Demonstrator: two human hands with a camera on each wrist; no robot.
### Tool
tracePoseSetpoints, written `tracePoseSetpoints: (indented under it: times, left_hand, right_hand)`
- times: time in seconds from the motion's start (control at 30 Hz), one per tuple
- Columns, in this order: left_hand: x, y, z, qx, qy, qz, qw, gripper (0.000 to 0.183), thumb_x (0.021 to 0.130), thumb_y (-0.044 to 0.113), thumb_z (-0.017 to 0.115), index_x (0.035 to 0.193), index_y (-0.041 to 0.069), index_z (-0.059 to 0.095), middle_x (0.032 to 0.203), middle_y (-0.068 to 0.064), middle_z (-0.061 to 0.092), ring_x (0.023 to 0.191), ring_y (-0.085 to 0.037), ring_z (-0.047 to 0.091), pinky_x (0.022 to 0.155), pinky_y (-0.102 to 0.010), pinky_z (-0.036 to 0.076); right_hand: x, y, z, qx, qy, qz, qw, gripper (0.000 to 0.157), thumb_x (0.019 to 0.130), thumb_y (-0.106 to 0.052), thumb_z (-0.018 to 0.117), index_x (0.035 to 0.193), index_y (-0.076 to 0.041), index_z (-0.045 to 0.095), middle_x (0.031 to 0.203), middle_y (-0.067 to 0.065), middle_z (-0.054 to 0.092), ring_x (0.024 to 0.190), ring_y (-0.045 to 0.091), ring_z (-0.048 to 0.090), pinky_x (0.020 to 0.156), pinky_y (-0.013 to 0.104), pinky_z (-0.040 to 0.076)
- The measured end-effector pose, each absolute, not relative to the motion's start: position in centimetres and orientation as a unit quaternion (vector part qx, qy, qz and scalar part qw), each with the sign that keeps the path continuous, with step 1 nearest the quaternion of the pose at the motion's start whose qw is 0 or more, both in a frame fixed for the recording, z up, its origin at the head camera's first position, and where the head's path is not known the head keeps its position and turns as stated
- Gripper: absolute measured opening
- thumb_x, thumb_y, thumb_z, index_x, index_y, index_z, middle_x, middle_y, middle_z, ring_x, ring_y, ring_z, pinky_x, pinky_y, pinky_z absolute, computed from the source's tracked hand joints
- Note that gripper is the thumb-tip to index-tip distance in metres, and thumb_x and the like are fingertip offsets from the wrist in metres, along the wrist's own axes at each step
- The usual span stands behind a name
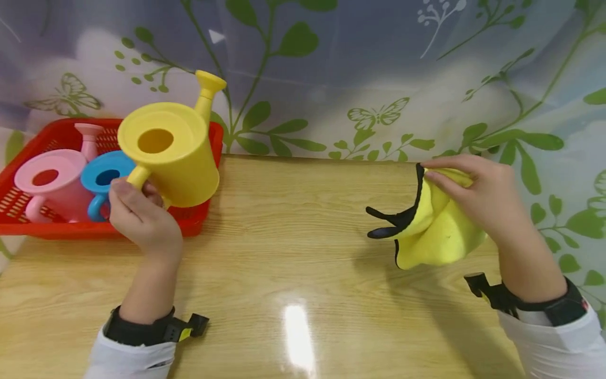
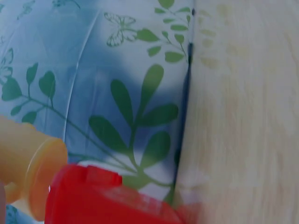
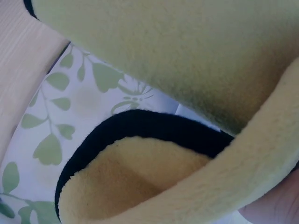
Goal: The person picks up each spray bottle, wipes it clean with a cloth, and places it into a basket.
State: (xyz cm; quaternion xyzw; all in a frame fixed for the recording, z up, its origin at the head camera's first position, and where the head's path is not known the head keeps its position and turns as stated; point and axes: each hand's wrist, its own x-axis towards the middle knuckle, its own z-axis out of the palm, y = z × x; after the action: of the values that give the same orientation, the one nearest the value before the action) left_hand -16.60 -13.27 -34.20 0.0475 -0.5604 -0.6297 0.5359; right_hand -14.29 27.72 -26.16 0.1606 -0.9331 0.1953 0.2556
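Note:
At the left of the head view, my left hand (image 1: 147,218) grips the handle of a yellow toy watering can (image 1: 189,168), held up over the right end of a red basket (image 1: 199,226). The can's spout points up and to the right, and its base shows in the left wrist view. On the right, my right hand (image 1: 487,195) pinches the upper edge of a yellow cloth (image 1: 440,237) with dark trim. The cloth hangs folded above the table. Its fuzzy surface (image 3: 163,51) fills much of the right wrist view.
Inside the basket stand a pink watering can (image 1: 61,179) and a smaller blue watering can (image 1: 109,166). A wooden table (image 1: 293,237) lies beneath both hands. Behind it hangs a curtain (image 1: 322,79) printed with leaves and butterflies.

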Motion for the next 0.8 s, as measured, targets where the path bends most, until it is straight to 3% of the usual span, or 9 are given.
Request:
tracePoseSetpoints:
  times: [0.03, 0.27, 0.37, 0.5, 0.63, 0.8]
  left_hand:
    - [-16.5, -13.7, -34.2, 0.057, -0.568, -0.631, 0.526, 0.038, 0.101, -0.001, 0.028, 0.079, 0.02, 0.052, 0.064, 0.008, 0.045, 0.054, -0.008, 0.037, 0.056, -0.017, 0.031]
    - [-16.1, -16.1, -34.5, 0.06, -0.633, -0.622, 0.456, 0.032, 0.104, 0.008, 0.029, 0.082, 0.021, 0.049, 0.066, 0.004, 0.043, 0.056, -0.01, 0.038, 0.057, -0.017, 0.035]
    - [-15.9, -16.8, -34.5, 0.077, -0.647, -0.637, 0.412, 0.029, 0.105, 0.016, 0.031, 0.083, 0.022, 0.049, 0.068, 0.003, 0.043, 0.06, -0.012, 0.039, 0.059, -0.018, 0.037]
    - [-15.6, -17.3, -34.6, 0.118, -0.656, -0.661, 0.344, 0.024, 0.105, 0.026, 0.035, 0.086, 0.021, 0.05, 0.073, 0.003, 0.044, 0.067, -0.012, 0.041, 0.064, -0.018, 0.038]
    - [-15.3, -17.8, -34.3, 0.163, -0.665, -0.684, 0.25, 0.024, 0.104, 0.035, 0.034, 0.094, 0.019, 0.05, 0.084, 0.002, 0.046, 0.079, -0.011, 0.044, 0.073, -0.017, 0.039]
    - [-15.1, -18.8, -33.5, 0.19, -0.732, -0.646, 0.106, 0.031, 0.101, 0.049, 0.025, 0.108, 0.025, 0.044, 0.098, 0.006, 0.044, 0.096, -0.006, 0.043, 0.09, -0.02, 0.035]
  right_hand:
    - [-14.3, 28.0, -26.2, 0.143, -0.937, 0.199, 0.248, 0.022, 0.083, -0.007, 0.074, 0.104, -0.01, 0.075, 0.1, 0.016, 0.072, 0.083, -0.028, 0.036, 0.062, 0.011, 0.031]
    - [-14.9, 29.9, -26.2, 0.047, -0.953, 0.219, 0.204, 0.024, 0.091, -0.022, 0.067, 0.111, -0.01, 0.072, 0.113, 0.02, 0.068, 0.082, -0.019, 0.04, 0.063, 0.014, 0.031]
    - [-15.4, 30.9, -26.6, 0.011, -0.955, 0.233, 0.185, 0.031, 0.093, -0.03, 0.064, 0.115, -0.01, 0.07, 0.119, 0.019, 0.066, 0.097, 0.003, 0.056, 0.069, 0.018, 0.032]
    - [-16.1, 32.3, -27.1, -0.036, -0.956, 0.245, 0.157, 0.042, 0.094, -0.041, 0.059, 0.12, -0.009, 0.067, 0.125, 0.022, 0.062, 0.117, 0.035, 0.053, 0.075, 0.02, 0.033]
    - [-16.8, 33.6, -27.7, -0.065, -0.956, 0.25, 0.137, 0.05, 0.094, -0.046, 0.055, 0.124, -0.008, 0.064, 0.13, 0.023, 0.058, 0.122, 0.038, 0.049, 0.074, 0.022, 0.034]
    - [-17.4, 34.8, -28.3, -0.083, -0.958, 0.25, 0.114, 0.055, 0.094, -0.051, 0.052, 0.128, -0.008, 0.061, 0.136, 0.024, 0.053, 0.123, 0.04, 0.045, 0.071, 0.027, 0.034]
